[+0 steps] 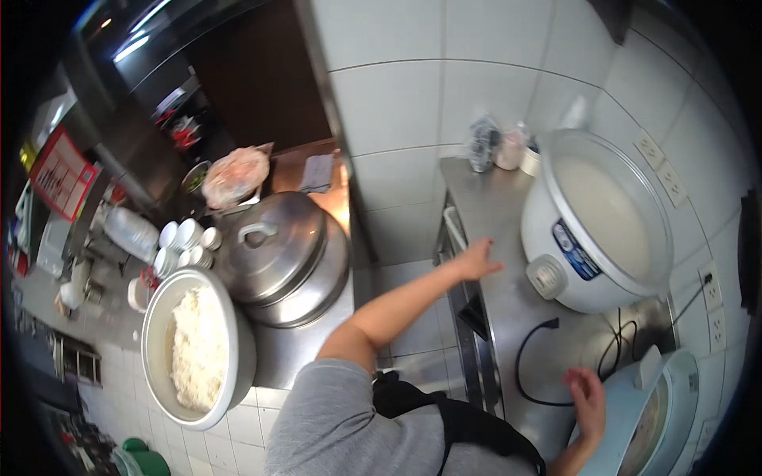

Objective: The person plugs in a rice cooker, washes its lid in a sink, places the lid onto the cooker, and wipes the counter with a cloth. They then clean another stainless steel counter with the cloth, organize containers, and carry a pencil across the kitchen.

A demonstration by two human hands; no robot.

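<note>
My left hand (479,261) is over the steel counter (500,218), fingers apart and holding nothing, just left of a white rice cooker (548,230). The cooker stands without its lid and has a whitish content inside. My right hand (586,397) is lower down, beside a pale blue cooker (623,397), with its fingers curled; whether anything is in them cannot be made out. A black cable with a plug (520,361) lies on the counter between the hands.
At the left, a white pot of cooked rice (198,349) stands by a large lidded steel pot (278,254). Stacked white cups (186,238) and a bag of pinkish food (236,176) are behind. Wrapped items (482,143) stand at the counter's back. Wall sockets (713,289) are at right.
</note>
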